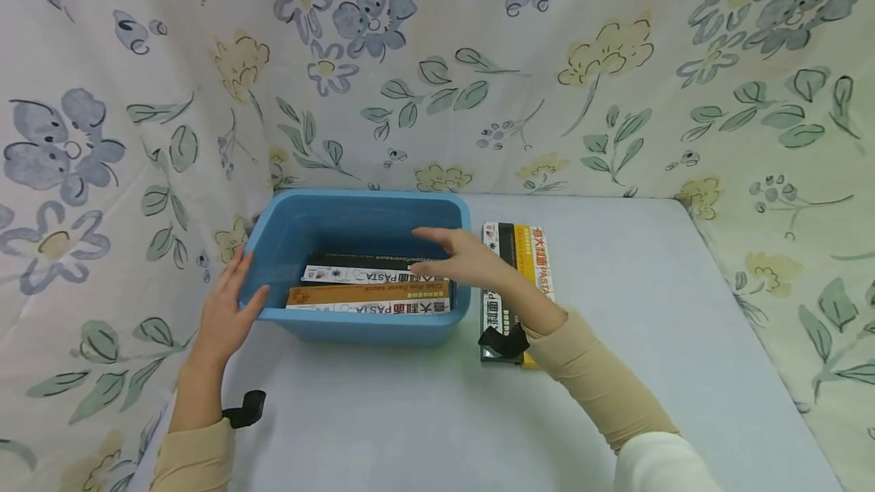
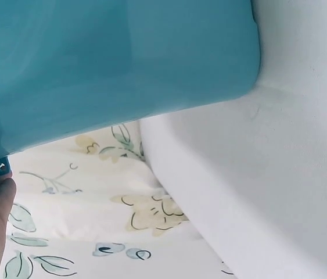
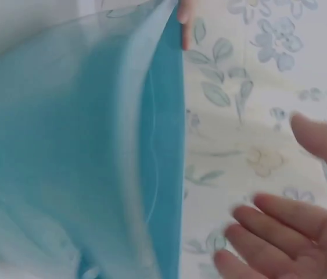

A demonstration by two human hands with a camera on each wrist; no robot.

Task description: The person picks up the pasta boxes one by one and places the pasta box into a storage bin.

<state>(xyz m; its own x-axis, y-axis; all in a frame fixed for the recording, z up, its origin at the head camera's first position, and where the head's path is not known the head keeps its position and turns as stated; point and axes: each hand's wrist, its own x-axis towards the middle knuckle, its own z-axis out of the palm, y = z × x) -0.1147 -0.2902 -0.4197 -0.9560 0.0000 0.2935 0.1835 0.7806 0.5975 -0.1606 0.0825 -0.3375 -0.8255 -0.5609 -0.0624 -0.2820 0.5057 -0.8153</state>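
A blue plastic bin (image 1: 383,334) stands on the table at centre left in the head view. My left hand (image 1: 229,310) rests at its left rim, fingers fairly straight along the edge and thumb by the front corner. Inside lie a black-and-white pasta box (image 1: 349,274) and a brown-and-white pasta box (image 1: 365,298), side by side with lettered faces up. Over the bin's right side is my right hand (image 1: 465,257), fingers extended and holding nothing. The right wrist view also shows that right hand (image 3: 285,238) with its fingers spread beside the rim.
Right of the bin, a black-and-white pasta box (image 1: 492,325) and a yellow-and-white pasta box (image 1: 536,249) lie on the white table (image 1: 656,294), partly covered by my right forearm. Floral cloth (image 1: 506,120) hangs behind and at the sides.
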